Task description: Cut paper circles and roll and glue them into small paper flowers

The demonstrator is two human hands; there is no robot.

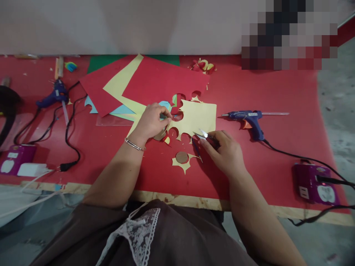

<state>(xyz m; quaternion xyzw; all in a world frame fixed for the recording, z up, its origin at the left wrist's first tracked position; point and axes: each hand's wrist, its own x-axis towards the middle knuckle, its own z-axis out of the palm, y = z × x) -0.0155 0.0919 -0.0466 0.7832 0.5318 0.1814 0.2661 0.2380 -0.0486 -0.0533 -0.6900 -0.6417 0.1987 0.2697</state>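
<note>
My right hand (pixel 226 147) is closed round a pair of small scissors (pixel 203 135), with the blades apart and pointing left over a yellow sheet of paper (pixel 201 114). Round bites are cut out of the sheet's left and lower edges. My left hand (pixel 152 120) is beside that sheet, thumb and fingers pinched together; what they hold is too small to make out. Below the hands, a brown disc (pixel 182 157) lies by a jagged yellow scrap (pixel 185 168). A thin dark stick, perhaps a pen (pixel 196 148), rests near the scissors.
Large red paper (pixel 158 79) and a bent yellow strip (pixel 113 83) lie behind my hands. A blue glue gun (pixel 251 117) is on the right, another glue gun (pixel 57 93) on the left. Purple power boxes (pixel 313 184) and cords flank the red table (pixel 263 177). Cut scraps (pixel 203 66) are heaped at the back.
</note>
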